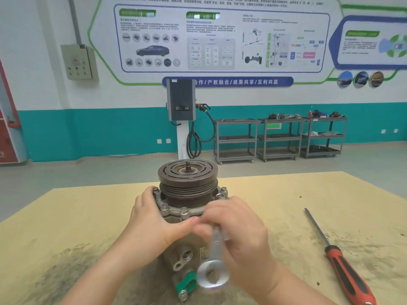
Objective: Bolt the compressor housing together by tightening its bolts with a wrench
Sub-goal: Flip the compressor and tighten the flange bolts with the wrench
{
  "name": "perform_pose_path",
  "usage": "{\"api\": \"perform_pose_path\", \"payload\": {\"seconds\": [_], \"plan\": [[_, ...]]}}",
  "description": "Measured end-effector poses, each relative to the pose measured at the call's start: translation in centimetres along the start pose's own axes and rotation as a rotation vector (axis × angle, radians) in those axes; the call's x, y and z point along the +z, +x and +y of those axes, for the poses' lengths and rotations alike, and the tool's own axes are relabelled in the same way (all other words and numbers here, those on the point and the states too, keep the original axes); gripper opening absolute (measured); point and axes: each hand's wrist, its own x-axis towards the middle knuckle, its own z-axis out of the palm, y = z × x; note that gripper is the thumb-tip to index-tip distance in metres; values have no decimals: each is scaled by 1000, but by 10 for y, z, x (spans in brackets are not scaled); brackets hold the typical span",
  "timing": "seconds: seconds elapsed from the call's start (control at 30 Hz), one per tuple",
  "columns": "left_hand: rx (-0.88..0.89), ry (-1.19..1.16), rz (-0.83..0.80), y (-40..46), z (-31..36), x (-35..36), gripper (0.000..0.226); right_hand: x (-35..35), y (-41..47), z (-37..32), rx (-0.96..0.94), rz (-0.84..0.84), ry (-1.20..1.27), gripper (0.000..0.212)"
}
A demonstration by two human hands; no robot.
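We're mid-tightening: compressor housing (187, 219) stands on the bench (66, 216) at center frame, bolts (184, 210) all seated on its flange. Left hand (152, 223) braces it, fingers curled round; right hand (240, 230) grips the blurred wrench (214, 260). Can't tell which bolts are tight.

White/teal wall (88, 133) w/ posters (220, 38), grey floor (88, 170), three metal carts (279, 137), charger unit (181, 100)
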Motion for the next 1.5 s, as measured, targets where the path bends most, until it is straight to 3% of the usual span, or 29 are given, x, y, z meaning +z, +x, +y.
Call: {"api": "perform_pose_path", "payload": {"seconds": [0.13,0.27,0.37,0.5,0.57,0.67,0.8,0.9,1.0,1.07,1.13,1.2,1.33,1.5], "plan": [[-62,182,-144,9,10,-9,120,12,7,-13,30,-68,-115,28],[-89,161,-148,11,4,-11,109,-7,27,-18,83,70,83,31],[-85,135,-184,11,-3,-11,110,-25,46,-12,402,315,321,12],[-72,105,-173,12,-4,-10,121,-37,55,14,977,473,632,29],[-72,90,-165,12,-3,-10,124,-36,52,26,1129,493,708,29],[-87,95,-174,10,0,-11,136,-34,46,36,1210,528,841,24],[-92,94,-186,10,2,-12,137,-30,36,37,1085,531,840,18],[-96,94,-194,10,2,-11,137,-21,19,26,668,507,587,11],[-103,96,-189,10,1,-11,140,-13,9,15,262,353,450,13],[-104,97,-186,10,0,-11,142,-7,4,9,150,248,392,8],[-100,100,-183,10,0,-11,142,-4,3,4,157,245,363,9],[-102,99,-185,10,0,-11,143,-5,8,0,289,323,404,10],[-102,109,-184,10,1,-11,141,-22,29,10,741,446,669,14],[-97,105,-177,10,3,-11,134,-38,43,40,1171,442,911,16]]}}
